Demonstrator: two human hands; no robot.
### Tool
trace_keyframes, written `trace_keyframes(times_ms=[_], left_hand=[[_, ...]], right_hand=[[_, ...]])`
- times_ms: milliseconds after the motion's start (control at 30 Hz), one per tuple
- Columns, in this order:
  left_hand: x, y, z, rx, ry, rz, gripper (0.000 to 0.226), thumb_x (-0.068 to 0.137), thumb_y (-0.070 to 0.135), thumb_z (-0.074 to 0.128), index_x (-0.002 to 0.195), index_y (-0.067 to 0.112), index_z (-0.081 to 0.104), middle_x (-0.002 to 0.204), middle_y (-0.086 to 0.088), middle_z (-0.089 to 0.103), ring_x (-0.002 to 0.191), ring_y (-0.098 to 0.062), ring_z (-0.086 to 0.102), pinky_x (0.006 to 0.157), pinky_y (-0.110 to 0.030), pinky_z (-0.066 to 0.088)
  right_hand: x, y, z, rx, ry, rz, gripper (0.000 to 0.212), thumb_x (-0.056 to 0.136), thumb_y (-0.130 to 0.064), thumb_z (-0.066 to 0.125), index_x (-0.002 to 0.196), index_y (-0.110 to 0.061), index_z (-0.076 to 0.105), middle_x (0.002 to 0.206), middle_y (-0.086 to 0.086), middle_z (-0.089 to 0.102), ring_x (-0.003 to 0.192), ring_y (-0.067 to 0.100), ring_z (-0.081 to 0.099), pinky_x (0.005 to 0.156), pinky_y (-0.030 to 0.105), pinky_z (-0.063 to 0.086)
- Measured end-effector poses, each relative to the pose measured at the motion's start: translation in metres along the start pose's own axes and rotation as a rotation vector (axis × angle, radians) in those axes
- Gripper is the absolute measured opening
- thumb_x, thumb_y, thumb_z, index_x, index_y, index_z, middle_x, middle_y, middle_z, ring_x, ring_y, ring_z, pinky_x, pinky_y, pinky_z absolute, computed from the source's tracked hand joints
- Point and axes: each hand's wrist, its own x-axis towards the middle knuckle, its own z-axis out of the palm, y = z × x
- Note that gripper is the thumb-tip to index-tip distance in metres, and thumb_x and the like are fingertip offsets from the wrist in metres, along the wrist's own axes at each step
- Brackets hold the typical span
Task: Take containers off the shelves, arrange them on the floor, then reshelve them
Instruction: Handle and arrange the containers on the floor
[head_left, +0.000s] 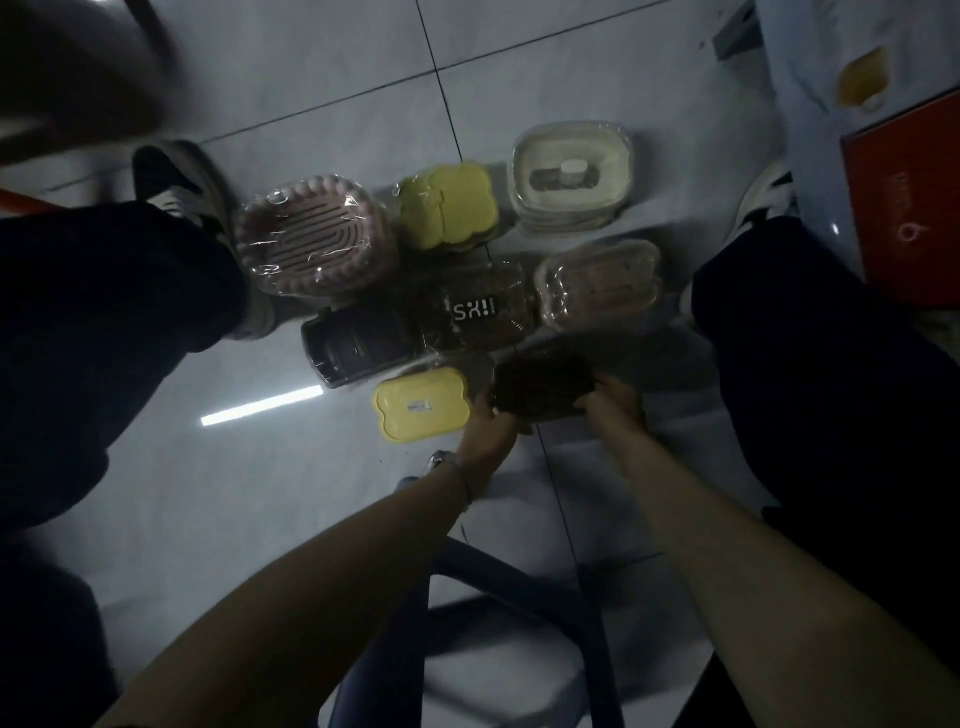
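Several wrapped containers lie grouped on the tiled floor (332, 67). A dark brown container (540, 384) sits at the near right of the group, and both hands grip it: my left hand (493, 428) at its left end, my right hand (615, 408) at its right end. To its left lies a yellow lidded container (421, 404). Behind are a black container (358, 345), a dark wrapped box with white lettering (475, 306), a pale pink container (597, 291), a pink ribbed dish (311, 236), a yellow-green container (449, 205) and a cream container (571, 174).
My legs in dark trousers flank the group, left leg (114, 322) and right leg (810, 364), with sneakers beside the containers. A red box (914, 202) stands at the right edge. A blue stool frame (498, 577) is under my arms.
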Motion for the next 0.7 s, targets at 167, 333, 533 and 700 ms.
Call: trace_keyframes(times_ms=[167,333,533,700], left_hand=[[0.008,0.001,0.001,-0.014,-0.033,-0.036,0.046,0.096,0.0,0.053,0.131,0.03,0.051,0.127,-0.004,0.059,0.104,-0.013,0.057,0.074,-0.023,0.046],[0.006,0.004,0.001,0.011,-0.028,-0.02,0.04,0.099,0.002,0.051,0.111,0.04,0.054,0.124,-0.004,0.059,0.105,-0.015,0.056,0.076,-0.023,0.043],[-0.007,0.018,-0.005,0.072,-0.001,-0.026,0.036,0.1,0.001,0.05,0.099,0.035,0.059,0.1,0.005,0.062,0.091,-0.008,0.056,0.071,-0.022,0.044],[-0.022,0.037,-0.023,0.194,-0.027,-0.151,0.026,0.095,0.024,0.057,0.114,0.01,0.067,0.107,-0.006,0.063,0.102,-0.025,0.054,0.086,-0.035,0.046]], right_hand=[[-0.001,-0.001,0.003,0.041,-0.084,-0.03,0.054,0.081,-0.004,0.063,0.13,-0.023,0.07,0.121,0.001,0.071,0.115,0.024,0.063,0.098,0.04,0.053],[-0.001,0.007,0.009,0.057,-0.058,-0.063,0.055,0.081,-0.015,0.063,0.134,-0.03,0.068,0.126,-0.001,0.071,0.119,0.023,0.065,0.106,0.047,0.054],[-0.022,-0.01,0.005,-0.01,0.042,-0.025,0.049,0.088,-0.006,0.06,0.136,-0.018,0.066,0.129,0.009,0.07,0.122,0.031,0.063,0.092,0.029,0.047],[-0.05,-0.02,-0.001,-0.108,0.007,-0.023,0.043,0.091,-0.011,0.059,0.134,-0.015,0.066,0.129,0.012,0.068,0.111,0.031,0.062,0.083,0.027,0.04]])
